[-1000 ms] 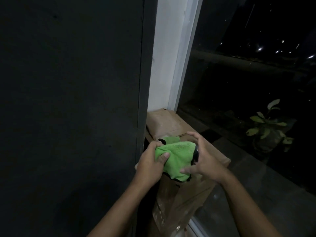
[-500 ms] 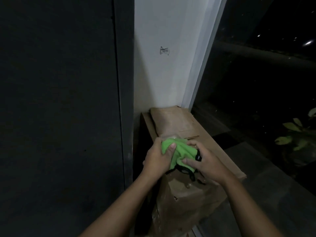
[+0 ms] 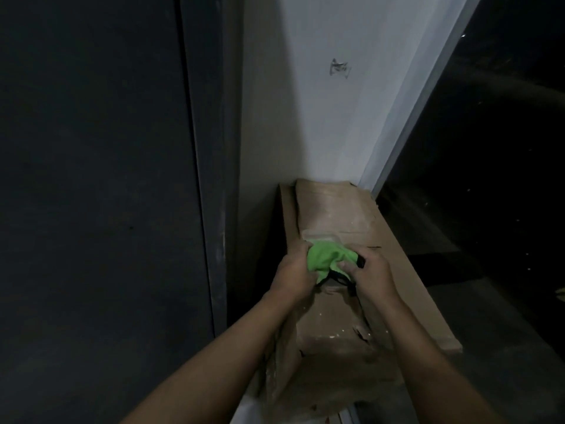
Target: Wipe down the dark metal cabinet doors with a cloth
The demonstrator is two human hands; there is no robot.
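Note:
A bright green cloth (image 3: pixel 325 259) with a black edge is bunched between both hands, above a cardboard box. My left hand (image 3: pixel 295 272) grips its left side with curled fingers. My right hand (image 3: pixel 371 272) holds its right side, the thumb pressed into the fabric. The dark metal cabinet door (image 3: pixel 91 194) fills the left half of the view, and its right edge (image 3: pixel 211 166) runs top to bottom just left of my hands. Neither hand touches the door.
A tall brown cardboard box (image 3: pixel 342 215) stands against the white wall (image 3: pixel 330 117), right of the cabinet. A white window frame (image 3: pixel 406 117) borders dark glass (image 3: pixel 495 133) on the right. Dark floor lies at the lower right.
The view has swung right and down, so the cabinet edge sits further left. Both hands have bunched the cloth into a smaller wad and lowered it closer to the box top.

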